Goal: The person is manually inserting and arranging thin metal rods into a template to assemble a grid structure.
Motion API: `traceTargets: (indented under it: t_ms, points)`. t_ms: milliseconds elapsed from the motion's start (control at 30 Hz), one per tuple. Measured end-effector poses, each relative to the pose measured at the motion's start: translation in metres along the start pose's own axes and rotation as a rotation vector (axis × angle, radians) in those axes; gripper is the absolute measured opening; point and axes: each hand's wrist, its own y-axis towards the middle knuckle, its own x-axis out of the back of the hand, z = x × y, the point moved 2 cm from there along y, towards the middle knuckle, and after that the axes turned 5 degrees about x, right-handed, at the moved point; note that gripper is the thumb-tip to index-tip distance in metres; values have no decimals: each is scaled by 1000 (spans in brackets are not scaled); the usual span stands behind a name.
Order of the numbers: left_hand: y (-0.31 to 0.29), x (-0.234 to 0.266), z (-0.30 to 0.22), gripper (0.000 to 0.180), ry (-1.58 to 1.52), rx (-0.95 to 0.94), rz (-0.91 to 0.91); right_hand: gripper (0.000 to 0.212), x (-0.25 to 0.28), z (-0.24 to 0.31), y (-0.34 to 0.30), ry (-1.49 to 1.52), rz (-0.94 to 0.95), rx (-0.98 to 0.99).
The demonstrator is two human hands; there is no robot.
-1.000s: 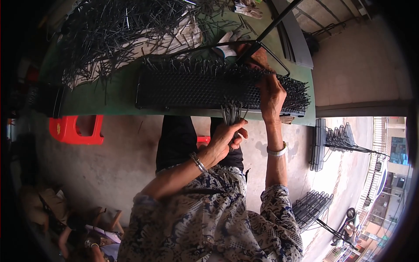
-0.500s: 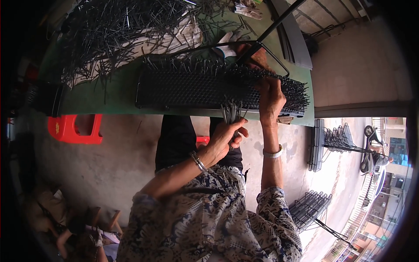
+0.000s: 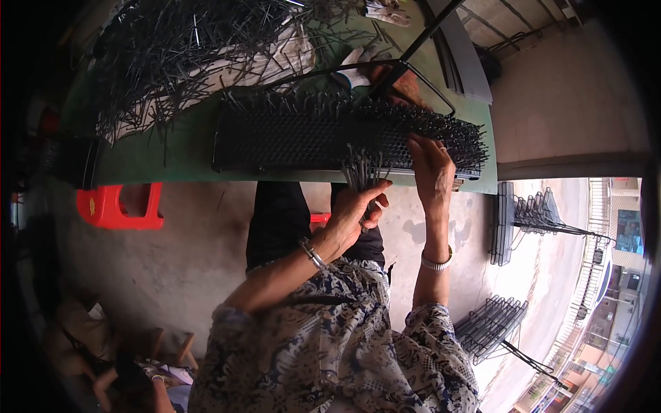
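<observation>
Showing a small yellowish mark too fine to read, a red plastic stool [image 3: 103,215] stood on the near side of the black perforated panel [image 3: 275,141], off toward its left end. The panel lay along the near edge of a green desk [image 3: 148,162], dark rods bristling thickly from its right end and along its far edge. Concrete floor [image 3: 186,248] spread on the panel's near side; a plain wall [image 3: 568,103] rose past its right end. Beyond its left half, a tangled heap of dark rods [image 3: 193,45] lay over whitish cloth [image 3: 265,63]. A work glove [image 3: 352,74] and a reddish-brown thing [image 3: 410,89], hard to make out, sat just past the panel's far edge, partly blocked from view by a black metal frame [image 3: 417,46] slanting above them. Wire racks [image 3: 492,329] stood well off its right end, and another person [image 3: 164,392] was partly visible far off on its near side, leftward. At the middle of the panel's near edge, the left hand [image 3: 351,212] clasped a bundle of thin rods [image 3: 359,173], tips toward the holes. The right hand [image 3: 434,175] was over the panel's right part, fingertips drawn together; whether they pinched a rod, I could not tell.
</observation>
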Motion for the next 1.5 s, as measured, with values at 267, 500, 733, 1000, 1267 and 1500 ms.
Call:
traceTargets:
  t_ms: [267, 500, 733, 1000, 1267, 1500]
  points:
    - [7, -3, 2, 32, 6, -18, -29, 5, 22, 18, -19, 301, -14, -372]
    - [12, -5, 10, 29, 45, 27, -50, 5, 13, -10, 6, -103, -433, 65]
    - [16, 11, 14, 23, -3, -13, 10, 6, 7, -11, 11, -182, -407, 77]
    - [6, 2, 7, 23, 0, -34, 20, 8, 6, -2, 7, -40, -368, 34]
    - [1, -4, 7, 26, 75, -44, -14, 8, 7, -11, 6, -21, -341, 44]
    - [-4, -8, 4, 24, 85, -70, -44, 8, 0, -19, 3, -138, -247, 78]
